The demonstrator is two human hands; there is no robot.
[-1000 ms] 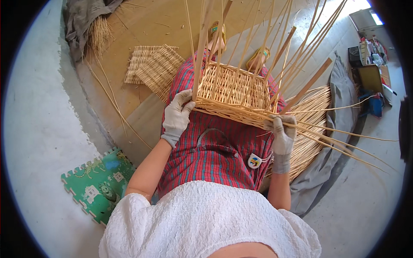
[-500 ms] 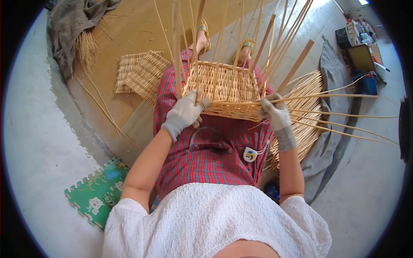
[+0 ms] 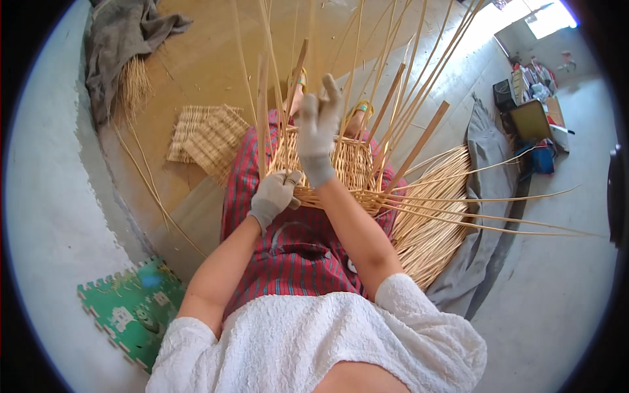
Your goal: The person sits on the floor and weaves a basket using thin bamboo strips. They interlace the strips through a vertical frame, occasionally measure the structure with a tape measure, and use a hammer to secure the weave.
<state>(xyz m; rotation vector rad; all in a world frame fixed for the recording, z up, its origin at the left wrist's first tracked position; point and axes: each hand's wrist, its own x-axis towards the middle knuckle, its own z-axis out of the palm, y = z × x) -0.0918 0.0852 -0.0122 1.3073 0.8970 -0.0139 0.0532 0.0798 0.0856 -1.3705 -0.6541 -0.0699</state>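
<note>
Floor [image 3: 216,46] stretches beyond the basket [image 3: 358,159]; left hand [image 3: 274,194] grips its rim, right hand [image 3: 318,134] part-curled, hold unclear.

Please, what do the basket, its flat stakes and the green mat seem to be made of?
Basket: probably willow or similar rods, dull straw colour, visibly interlaced. Flat stakes: likely bare wood, brown, unvarnished-looking, straight like slats. Green mat: perhaps foam, printed, judging by its toothed puzzle edge.

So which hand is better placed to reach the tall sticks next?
Probably the right hand: it's raised over the basket, up among the tall sticks. The left hand is lower, holding the basket's near left corner. I can't tell whether the right grips a stick.
</note>
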